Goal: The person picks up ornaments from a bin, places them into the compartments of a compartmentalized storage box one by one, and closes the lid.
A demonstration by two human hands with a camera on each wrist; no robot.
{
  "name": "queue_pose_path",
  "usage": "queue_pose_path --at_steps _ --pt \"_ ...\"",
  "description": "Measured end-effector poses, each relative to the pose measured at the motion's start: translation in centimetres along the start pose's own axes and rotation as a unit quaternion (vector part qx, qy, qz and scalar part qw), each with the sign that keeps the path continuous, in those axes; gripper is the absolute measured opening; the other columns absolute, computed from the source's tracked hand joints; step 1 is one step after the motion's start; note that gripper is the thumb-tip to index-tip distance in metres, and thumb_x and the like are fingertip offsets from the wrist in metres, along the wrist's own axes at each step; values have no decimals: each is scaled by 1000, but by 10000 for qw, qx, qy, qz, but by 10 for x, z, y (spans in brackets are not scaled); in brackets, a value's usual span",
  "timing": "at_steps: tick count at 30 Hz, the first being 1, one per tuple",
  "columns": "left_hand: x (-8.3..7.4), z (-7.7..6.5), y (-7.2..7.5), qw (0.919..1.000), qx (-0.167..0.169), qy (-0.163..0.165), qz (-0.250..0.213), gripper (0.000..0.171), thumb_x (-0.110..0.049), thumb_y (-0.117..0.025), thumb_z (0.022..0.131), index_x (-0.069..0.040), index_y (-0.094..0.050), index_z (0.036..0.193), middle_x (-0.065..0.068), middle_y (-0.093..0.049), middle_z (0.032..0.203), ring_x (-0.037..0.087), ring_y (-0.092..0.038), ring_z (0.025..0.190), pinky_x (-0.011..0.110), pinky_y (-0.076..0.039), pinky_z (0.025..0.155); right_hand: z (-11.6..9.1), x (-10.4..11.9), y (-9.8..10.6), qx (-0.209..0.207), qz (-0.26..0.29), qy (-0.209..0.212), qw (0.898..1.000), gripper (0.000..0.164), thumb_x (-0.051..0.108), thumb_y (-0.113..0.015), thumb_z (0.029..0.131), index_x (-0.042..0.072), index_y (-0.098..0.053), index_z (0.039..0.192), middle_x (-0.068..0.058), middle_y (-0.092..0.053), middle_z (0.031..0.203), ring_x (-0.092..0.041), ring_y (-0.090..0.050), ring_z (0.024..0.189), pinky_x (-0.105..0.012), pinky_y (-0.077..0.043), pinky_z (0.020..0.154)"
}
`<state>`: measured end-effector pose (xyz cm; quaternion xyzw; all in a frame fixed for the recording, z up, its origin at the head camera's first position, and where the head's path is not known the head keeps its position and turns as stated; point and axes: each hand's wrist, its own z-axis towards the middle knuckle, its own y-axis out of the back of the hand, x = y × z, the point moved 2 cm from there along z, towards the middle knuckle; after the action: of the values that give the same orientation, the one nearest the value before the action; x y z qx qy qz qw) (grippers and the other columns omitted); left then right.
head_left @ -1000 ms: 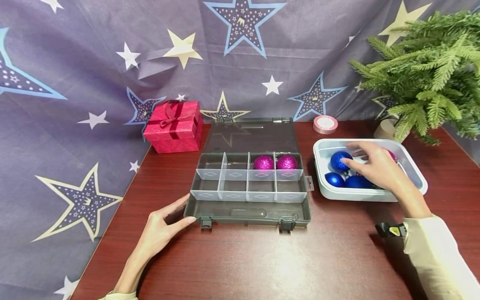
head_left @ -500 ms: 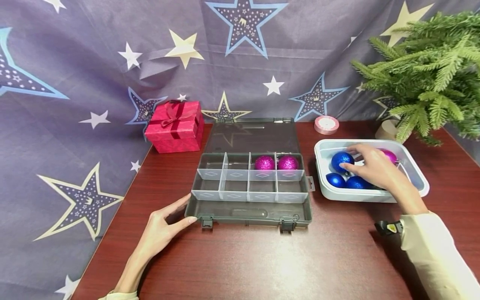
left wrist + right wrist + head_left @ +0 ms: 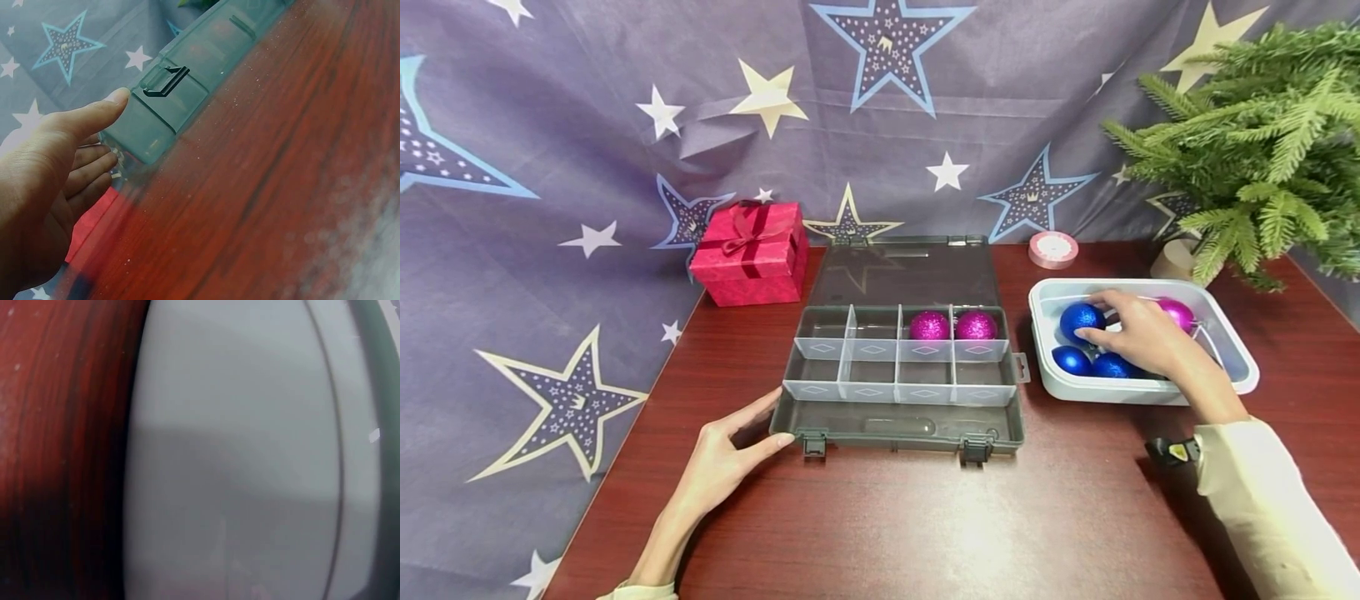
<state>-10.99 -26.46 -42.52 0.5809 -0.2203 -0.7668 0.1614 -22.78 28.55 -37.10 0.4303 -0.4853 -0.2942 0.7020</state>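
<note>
Right hand (image 3: 1142, 335) pinches glittery blue ball (image 3: 1077, 320) in white tub (image 3: 1120, 391); left hand (image 3: 717, 460) (spread wide) touches divided case (image 3: 831, 421).

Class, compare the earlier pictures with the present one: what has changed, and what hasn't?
The right hand, curled round the upper blue ball, has shifted slightly left in the white tub, uncovering more of the pink ball. No ball has been let go. The left hand stays at the divided box, whose two magenta balls keep their places.
</note>
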Motion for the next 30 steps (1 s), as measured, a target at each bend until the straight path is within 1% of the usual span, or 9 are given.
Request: queue_pose_path --at_steps 7,12,17,22,30 --pt "0 0 0 10000 -8 -29 -28 62 -18 -87 87 -22 -64 144 3 -71 128 15 -65 120 13 -44 100 -4 8 6 -291 218 86 9993 49 24 -77 96 -5 -60 132 -31 -67 120 -50 -63 111 -66 -48 91" --pt "0 0 -1 10000 -1 -27 -49 62 -18 -87 86 -21 -64 144 4 -71 128 17 -66 120 14 -44 99 -5 15 11 -415 468 129 9980 50 22 -78 95 -4 -60 134 -29 -67 120 -47 -64 108 -64 -48 89" --pt "0 0 0 10000 -10 0 -44 62 -18 -87 86 -20 -64 144 4 -71 128 15 -66 120 14 -44 99 -5 26 15 -578 418 306 9970 50 22 -78 94 -5 -60 133 -29 -66 121 -46 -64 107 -62 -49 88" --pt "1 1 0 10000 -18 14 -64 62 -19 -88 86 -20 -65 144 3 -72 128 15 -66 120 14 -45 99 -4 39 19 -642 364 441 9963 50 21 -79 94 -5 -61 132 -27 -66 123 -45 -64 106 -62 -50 88" --pt "-1 1 0 10000 -4 65 -62 63 -20 -88 85 -20 -65 144 2 -71 129 12 -65 121 14 -45 100 -3 51 23 -759 436 558 9946 49 19 -81 92 -2 -62 133 -24 -65 125 -42 -65 105 -61 -51 87"
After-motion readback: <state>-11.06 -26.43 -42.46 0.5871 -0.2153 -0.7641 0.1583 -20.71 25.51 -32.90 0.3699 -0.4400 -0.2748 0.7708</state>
